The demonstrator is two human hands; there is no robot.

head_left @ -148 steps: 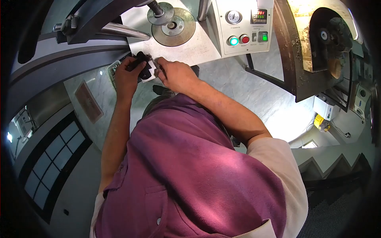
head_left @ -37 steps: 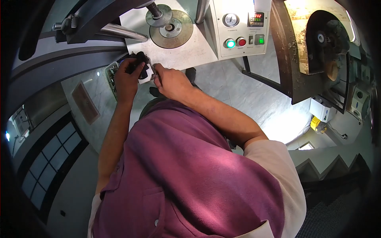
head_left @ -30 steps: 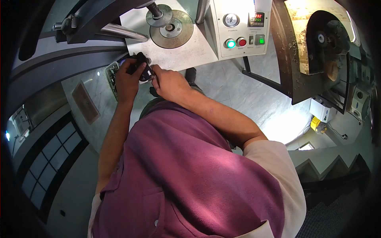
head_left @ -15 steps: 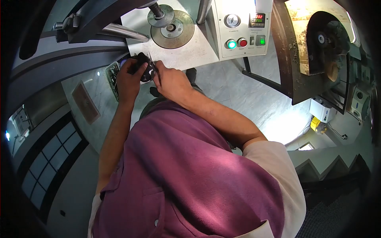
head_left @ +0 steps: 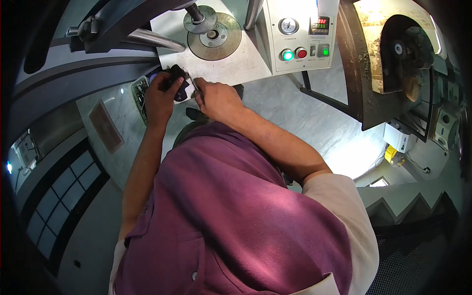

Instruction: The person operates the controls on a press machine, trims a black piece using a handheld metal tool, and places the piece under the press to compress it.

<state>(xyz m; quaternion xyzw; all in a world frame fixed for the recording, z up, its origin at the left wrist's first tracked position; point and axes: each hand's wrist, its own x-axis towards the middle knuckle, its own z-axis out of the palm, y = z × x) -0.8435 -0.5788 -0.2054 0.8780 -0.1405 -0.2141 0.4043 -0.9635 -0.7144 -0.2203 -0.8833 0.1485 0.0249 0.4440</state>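
Note:
My left hand (head_left: 160, 96) pinches a black object (head_left: 180, 90) at the front left corner of the white machine table (head_left: 236, 64). Just right of it, my right hand (head_left: 219, 98) is closed on a thin metal tool (head_left: 195, 87), whose tip is near the black object. The tool is mostly hidden by the fingers, so its kind cannot be made out. Behind the hands, a round metal plate (head_left: 228, 44) lies on the table, with a smaller disc (head_left: 202, 25) on a threaded rod above it.
A control box (head_left: 301, 42) with a gauge, lit buttons and a digital display stands on the table's right. Further right is a brown machine housing (head_left: 355, 73). A tray (head_left: 139, 98) of small parts is left of my left hand. Metal posts and a dark frame (head_left: 123, 29) rise behind.
My right hand has moved slightly right, away from the black object, after being close against it half a second ago. My left hand keeps its hold in nearly the same place.

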